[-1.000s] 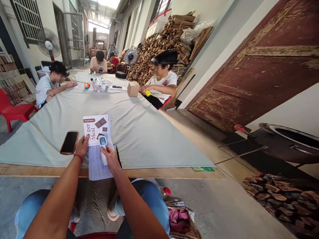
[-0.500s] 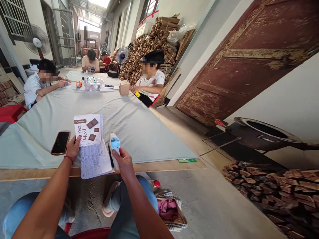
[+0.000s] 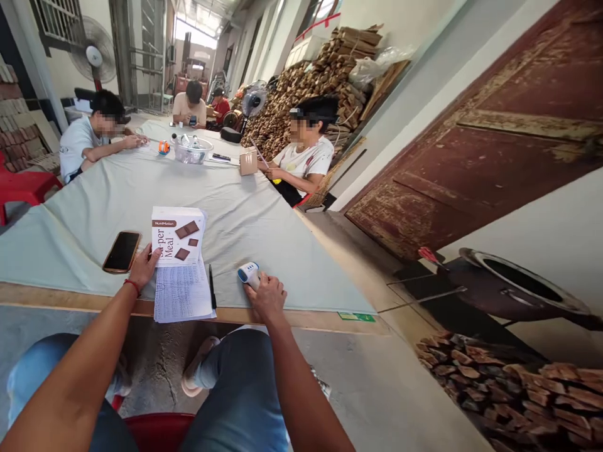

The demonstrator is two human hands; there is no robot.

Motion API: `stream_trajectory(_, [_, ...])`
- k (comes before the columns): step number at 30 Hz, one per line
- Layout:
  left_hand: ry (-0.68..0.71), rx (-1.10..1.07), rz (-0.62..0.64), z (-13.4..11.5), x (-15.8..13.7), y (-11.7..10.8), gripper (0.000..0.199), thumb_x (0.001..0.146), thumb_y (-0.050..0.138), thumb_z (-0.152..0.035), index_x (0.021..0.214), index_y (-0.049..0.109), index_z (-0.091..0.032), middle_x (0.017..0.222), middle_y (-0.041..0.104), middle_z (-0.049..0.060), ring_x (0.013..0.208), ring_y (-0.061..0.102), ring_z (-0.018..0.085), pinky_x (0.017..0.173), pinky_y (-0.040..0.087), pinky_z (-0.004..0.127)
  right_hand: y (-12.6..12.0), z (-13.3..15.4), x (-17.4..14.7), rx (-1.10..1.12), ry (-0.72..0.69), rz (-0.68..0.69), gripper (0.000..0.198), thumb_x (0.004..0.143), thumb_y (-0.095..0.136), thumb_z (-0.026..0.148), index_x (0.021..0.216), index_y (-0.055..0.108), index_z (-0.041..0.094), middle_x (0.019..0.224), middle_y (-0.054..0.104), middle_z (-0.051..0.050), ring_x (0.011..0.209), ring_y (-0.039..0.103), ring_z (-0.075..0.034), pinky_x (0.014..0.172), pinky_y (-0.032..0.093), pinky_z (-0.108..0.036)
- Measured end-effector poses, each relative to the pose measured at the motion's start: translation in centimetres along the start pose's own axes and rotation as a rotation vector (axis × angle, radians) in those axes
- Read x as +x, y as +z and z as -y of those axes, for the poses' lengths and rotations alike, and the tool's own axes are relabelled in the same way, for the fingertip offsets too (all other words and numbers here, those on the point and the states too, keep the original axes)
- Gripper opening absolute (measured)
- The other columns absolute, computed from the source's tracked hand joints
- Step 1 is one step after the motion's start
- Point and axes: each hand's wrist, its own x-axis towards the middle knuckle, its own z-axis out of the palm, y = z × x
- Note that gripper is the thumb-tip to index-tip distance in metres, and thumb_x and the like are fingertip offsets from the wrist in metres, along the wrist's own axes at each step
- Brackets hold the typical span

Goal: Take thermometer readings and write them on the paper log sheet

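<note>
Half a second on, the white handheld device (image 3: 249, 274) has moved further right of the printed card (image 3: 178, 236), clear of the pen (image 3: 212, 285), and its blue-rimmed head now leans toward the card. The right hand (image 3: 267, 295) has its fingers curled around the device's body; whether the device rests on the cloth (image 3: 292, 251) or is held just above it, I cannot tell. The left hand (image 3: 145, 267) is partly closed at the card's left edge, gripping it with the thumb on top — the fingers underneath are hidden. Handwritten sheets (image 3: 181, 292) stick out below the card, their lower ends lying over the wooden edge (image 3: 320, 321) of the table. Along their right side lies the pen, below and right of the card. Left of the card, just beside the left hand, is the phone (image 3: 122, 251). Open cloth stretches right of the card around the device — and broadly beyond the card too, as far as the brown box (image 3: 248, 162) and clear basin (image 3: 191, 154).
</note>
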Motion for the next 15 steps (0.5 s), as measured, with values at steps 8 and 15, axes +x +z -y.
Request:
stream_trajectory(8, [0.075,0.133,0.047,-0.6,-2.2,0.3,0.039,0.092,0.043,-0.042,0.118,0.059,-0.018,0.116,0.067,0.012,0.114,0.057,0.029,0.106,0.04,0.044,2.6,6.7,-1.1,0.26,-0.299,0.092,0.037,0.092,0.052,0.039,0.121,0.063,0.018,0.105,0.068,-0.013,0.099,0.062,-0.026,0.085,0.045,-0.035])
stream_trajectory(15, [-0.081,0.265,-0.216,-1.6,-6.3,1.9,0.02,0.081,0.058,-0.03,0.097,0.056,-0.019,0.1,0.062,0.011,0.101,0.058,0.028,0.094,0.046,0.045,2.6,7.2,-0.4,0.29,-0.301,0.218,0.046,0.084,0.046,0.017,0.127,0.063,0.022,0.104,0.071,-0.011,0.099,0.063,-0.024,0.087,0.044,-0.034])
